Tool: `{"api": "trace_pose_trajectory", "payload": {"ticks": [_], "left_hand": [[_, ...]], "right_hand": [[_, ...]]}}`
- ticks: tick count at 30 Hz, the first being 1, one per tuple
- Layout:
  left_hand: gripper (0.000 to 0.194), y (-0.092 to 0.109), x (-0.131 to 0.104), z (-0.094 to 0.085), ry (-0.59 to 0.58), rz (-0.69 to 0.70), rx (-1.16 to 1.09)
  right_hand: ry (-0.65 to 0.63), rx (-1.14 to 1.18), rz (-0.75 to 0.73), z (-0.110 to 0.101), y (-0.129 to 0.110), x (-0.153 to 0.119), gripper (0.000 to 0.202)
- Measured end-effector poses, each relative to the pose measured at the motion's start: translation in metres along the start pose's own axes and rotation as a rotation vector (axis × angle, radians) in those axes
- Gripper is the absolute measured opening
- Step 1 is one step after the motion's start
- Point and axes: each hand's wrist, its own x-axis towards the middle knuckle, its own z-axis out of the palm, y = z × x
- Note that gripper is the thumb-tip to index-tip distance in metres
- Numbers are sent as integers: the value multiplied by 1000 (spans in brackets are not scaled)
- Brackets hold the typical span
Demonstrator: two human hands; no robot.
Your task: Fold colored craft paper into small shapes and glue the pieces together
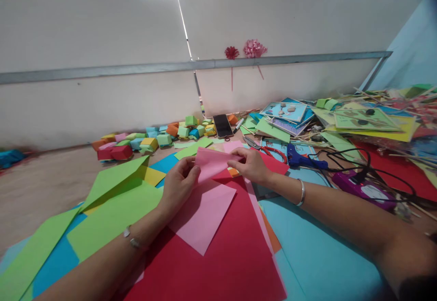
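Between my two hands I hold a piece of pink paper (213,164), with a fold along its top edge. My left hand (180,180) pinches its left end between thumb and fingers. At the right end, my right hand (251,164) grips the paper the same way. Just below lies another pink sheet (205,216), flat on a large red sheet (218,269). Green sheets (116,214) overlap blue and yellow ones to the left. A light blue sheet (317,242) spreads out under my right forearm.
Red-handled scissors (275,153) and a blue glue gun (303,157) lie right of my hands, near a purple power strip (363,191) with black cables. Small folded paper boxes (150,144) and a phone (222,125) line the back. Paper flowers (254,49) hang on a metal rail.
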Motion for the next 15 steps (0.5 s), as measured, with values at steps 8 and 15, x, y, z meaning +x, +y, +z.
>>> {"api": "trace_pose_trajectory", "payload": {"ticks": [8,15], "left_hand": [[23,0,-3,1,1,-55,9],[18,-6,1,0,23,-12,79]], "right_hand": [[54,-6,107,-2,8,5,14],[-1,-163,-12,-4,0,7,17]]}}
